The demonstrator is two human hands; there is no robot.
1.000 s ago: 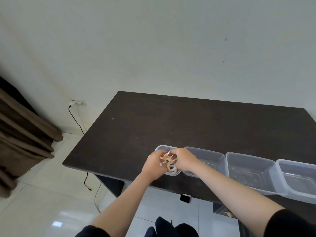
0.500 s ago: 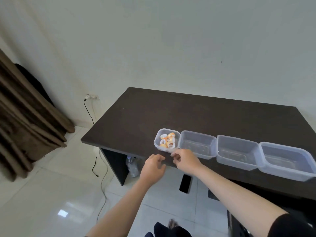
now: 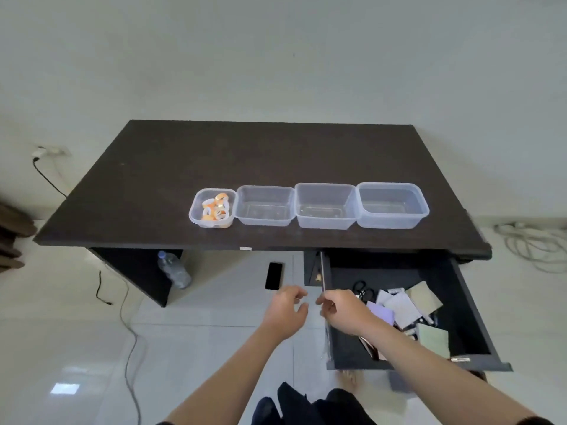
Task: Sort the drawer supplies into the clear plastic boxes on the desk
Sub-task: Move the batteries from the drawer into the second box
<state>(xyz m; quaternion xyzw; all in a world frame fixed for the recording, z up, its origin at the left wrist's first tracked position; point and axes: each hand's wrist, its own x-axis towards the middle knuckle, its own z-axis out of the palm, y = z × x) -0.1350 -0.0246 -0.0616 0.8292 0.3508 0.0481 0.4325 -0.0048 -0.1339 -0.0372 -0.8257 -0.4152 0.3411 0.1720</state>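
Four clear plastic boxes stand in a row near the front edge of the dark desk (image 3: 184,154). The small leftmost box (image 3: 196,217) holds several orange and white tape rolls (image 3: 216,207). The other three boxes (image 3: 264,205) (image 3: 324,206) (image 3: 391,205) look empty. Below the desk at the right, the open drawer (image 3: 469,305) holds black scissors (image 3: 362,291), paper pads and note sheets (image 3: 399,308). My left hand (image 3: 287,311) hovers in front of the desk, fingers loosely curled and holding nothing. My right hand (image 3: 343,311) is over the drawer's left side, fingers loosely curled with nothing in them.
A black phone (image 3: 273,276) lies on the white tiled floor under the desk. A water bottle (image 3: 173,269) stands by the left desk leg. Cables run across the floor at left (image 3: 122,317) and coil at right (image 3: 534,243). My feet show at the bottom.
Both hands dropped the tape rolls into the leftmost box, then drew back and down off the desk. The view swung right, bringing the open drawer into sight.
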